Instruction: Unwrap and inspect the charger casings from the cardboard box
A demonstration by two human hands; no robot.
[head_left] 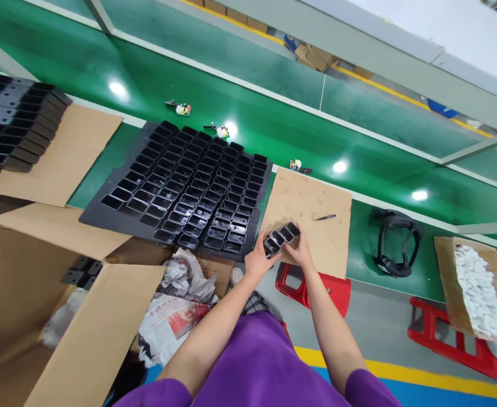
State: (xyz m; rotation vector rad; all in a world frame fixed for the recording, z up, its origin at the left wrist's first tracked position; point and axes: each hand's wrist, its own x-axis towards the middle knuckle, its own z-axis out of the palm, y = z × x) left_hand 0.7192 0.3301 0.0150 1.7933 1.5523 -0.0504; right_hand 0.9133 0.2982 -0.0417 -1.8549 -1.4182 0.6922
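Note:
A short row of small black open-topped boxes is held between my two hands, above the front left part of a cardboard sheet. My left hand is closed round the left end of the row. At the other end, the fingers of my right hand are wrapped on the last boxes. To the left, many similar black boxes stand in rows on a black sheet. A pair of dark tweezers lies on the cardboard to the right of my hands.
Stacked black boxes sit on cardboard at far left, above a large open carton. Crumpled paper lies nearby. A black headset-like frame and a carton of white pieces are at right. Red stools stand below the table edge.

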